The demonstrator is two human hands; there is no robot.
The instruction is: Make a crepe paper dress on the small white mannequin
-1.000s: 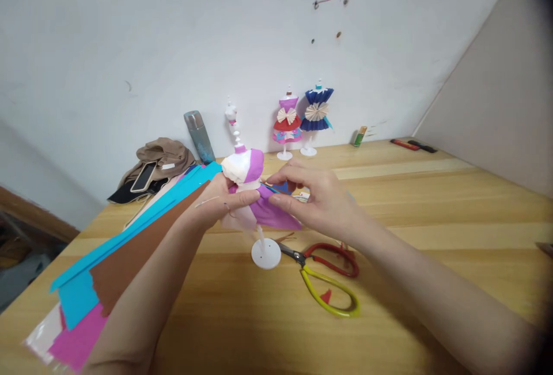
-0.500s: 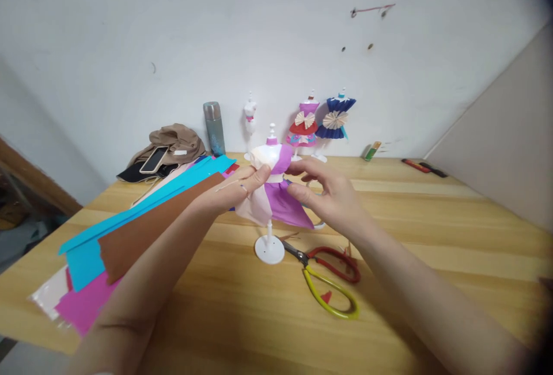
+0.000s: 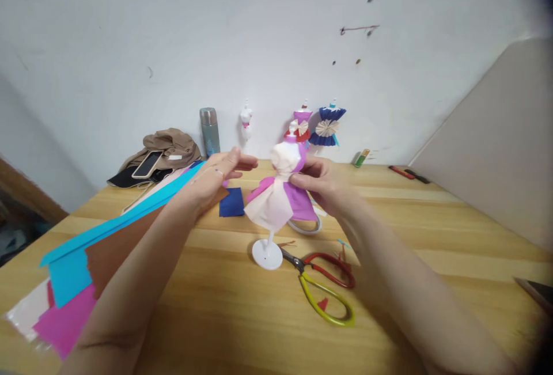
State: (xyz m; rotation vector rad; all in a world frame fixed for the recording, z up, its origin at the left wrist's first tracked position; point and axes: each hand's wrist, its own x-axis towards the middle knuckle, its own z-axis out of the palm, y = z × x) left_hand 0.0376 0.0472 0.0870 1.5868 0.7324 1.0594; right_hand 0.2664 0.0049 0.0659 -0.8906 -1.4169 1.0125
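A small white mannequin (image 3: 266, 255) on a round base wears a cream and purple dress (image 3: 272, 205) with a cream waistband. It leans slightly to the right. My right hand (image 3: 328, 185) grips it at the waist, thumb in front and the other fingers behind, partly hidden. To the left of the dress, my left hand (image 3: 218, 172) is held in the air, fingers apart and nothing in it. Scissors (image 3: 301, 266) with one red and one yellow handle lie by the base. A white ring-shaped roll (image 3: 306, 228) sits partly behind the skirt.
Cyan (image 3: 71, 283), brown and magenta sheets are piled at left, near a blue square (image 3: 232, 202). Along the wall stand a flask (image 3: 210, 133), a bare mannequin (image 3: 246, 124) and two dressed ones. A phone (image 3: 147, 165) rests on brown cloth. Scraps lie near the scissors.
My left hand has let go of the dress and moved left. The mannequin has turned, bringing the cream skirt panel to the front, and now tilts. My right hand stays at its waist.
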